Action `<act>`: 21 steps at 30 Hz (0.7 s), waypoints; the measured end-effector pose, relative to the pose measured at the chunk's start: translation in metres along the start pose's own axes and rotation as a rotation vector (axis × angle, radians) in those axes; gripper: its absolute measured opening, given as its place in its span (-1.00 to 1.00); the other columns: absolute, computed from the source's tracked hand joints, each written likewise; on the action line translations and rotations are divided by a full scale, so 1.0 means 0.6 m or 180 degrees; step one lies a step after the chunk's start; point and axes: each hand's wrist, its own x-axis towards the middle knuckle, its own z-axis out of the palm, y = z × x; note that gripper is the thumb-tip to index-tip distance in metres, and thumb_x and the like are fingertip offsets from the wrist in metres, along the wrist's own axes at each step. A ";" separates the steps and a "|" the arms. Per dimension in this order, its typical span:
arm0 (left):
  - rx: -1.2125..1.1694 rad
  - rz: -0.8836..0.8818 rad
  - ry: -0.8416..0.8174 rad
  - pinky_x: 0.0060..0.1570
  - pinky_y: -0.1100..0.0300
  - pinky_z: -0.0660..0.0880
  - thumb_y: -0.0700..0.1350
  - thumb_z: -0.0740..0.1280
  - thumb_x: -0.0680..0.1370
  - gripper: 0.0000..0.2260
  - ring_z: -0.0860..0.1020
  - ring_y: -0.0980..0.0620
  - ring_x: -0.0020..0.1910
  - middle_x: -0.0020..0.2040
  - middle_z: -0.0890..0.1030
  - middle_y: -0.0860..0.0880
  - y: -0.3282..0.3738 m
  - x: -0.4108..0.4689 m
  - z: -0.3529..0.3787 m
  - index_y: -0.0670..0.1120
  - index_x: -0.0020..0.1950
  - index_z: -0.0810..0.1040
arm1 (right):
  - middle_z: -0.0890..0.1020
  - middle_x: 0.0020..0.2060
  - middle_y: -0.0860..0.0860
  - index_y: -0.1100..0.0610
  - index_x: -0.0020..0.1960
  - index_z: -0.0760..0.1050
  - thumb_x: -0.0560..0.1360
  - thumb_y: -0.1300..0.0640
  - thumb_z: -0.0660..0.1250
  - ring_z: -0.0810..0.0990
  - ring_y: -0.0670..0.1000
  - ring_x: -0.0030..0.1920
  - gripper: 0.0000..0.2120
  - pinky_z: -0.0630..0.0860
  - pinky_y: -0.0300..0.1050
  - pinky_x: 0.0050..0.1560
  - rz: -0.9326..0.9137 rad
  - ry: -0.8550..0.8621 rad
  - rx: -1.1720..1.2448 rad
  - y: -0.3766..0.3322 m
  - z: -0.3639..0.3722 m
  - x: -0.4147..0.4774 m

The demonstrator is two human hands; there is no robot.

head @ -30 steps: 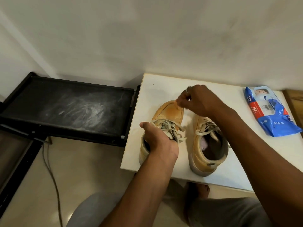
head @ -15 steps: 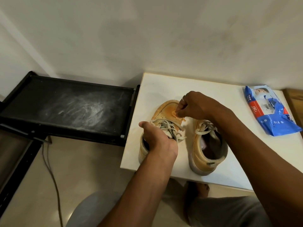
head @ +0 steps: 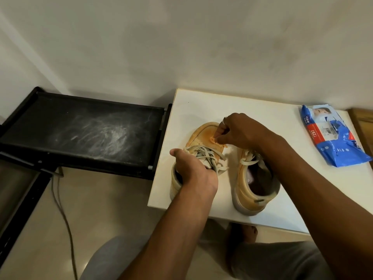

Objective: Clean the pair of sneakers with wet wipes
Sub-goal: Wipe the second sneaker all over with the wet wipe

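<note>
Two tan sneakers stand side by side on a white table (head: 201, 106). My left hand (head: 191, 170) grips the left sneaker (head: 203, 134) at its tongue and collar, fingers inside the opening. My right hand (head: 240, 130) pinches a crumpled, orange-stained wet wipe (head: 213, 140) and presses it on the left sneaker's toe cap. The right sneaker (head: 250, 195) sits under my right forearm, its toe hidden, its dark inside showing.
A blue wet wipes pack (head: 331, 136) lies at the table's far right. A black dusty shelf (head: 80, 130) adjoins the table on the left, with a cable (head: 62, 211) on the floor below. My knees and a bare foot (head: 246, 233) show beneath the table's front edge.
My right hand with the wipe has drawn back from the toe's tip toward the laces across the left sneaker. The left hand keeps its hold.
</note>
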 end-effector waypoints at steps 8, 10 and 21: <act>-0.0010 0.0019 -0.0047 0.21 -0.18 0.47 0.25 0.09 0.59 -0.47 0.54 -0.23 0.16 0.28 0.47 -0.22 0.001 0.005 -0.001 -0.05 0.45 0.28 | 0.65 -0.31 -0.02 0.09 -0.18 0.63 0.44 0.13 0.39 0.62 0.00 -0.24 -0.94 0.58 -0.07 -0.20 -0.0128 0.0502 -0.0312 -0.003 0.015 0.008; -0.0015 0.0034 -0.0045 0.20 -0.17 0.47 0.25 0.09 0.59 -0.46 0.54 -0.23 0.16 0.28 0.46 -0.21 -0.001 0.008 -0.001 -0.05 0.44 0.28 | 0.68 -0.26 -0.02 0.09 -0.15 0.65 0.43 0.11 0.44 0.63 -0.02 -0.19 -0.94 0.57 -0.08 -0.14 -0.0046 0.0114 -0.0196 -0.005 -0.001 0.002; -0.0026 0.0054 -0.0139 0.15 -0.15 0.52 0.25 0.09 0.59 -0.49 0.58 -0.20 0.05 0.22 0.51 -0.22 -0.003 0.010 -0.002 -0.05 0.41 0.32 | 0.64 -0.32 -0.01 0.08 -0.15 0.63 0.42 0.15 0.35 0.60 0.02 -0.28 -0.91 0.58 -0.06 -0.24 -0.0090 0.0848 -0.0414 0.002 0.028 0.023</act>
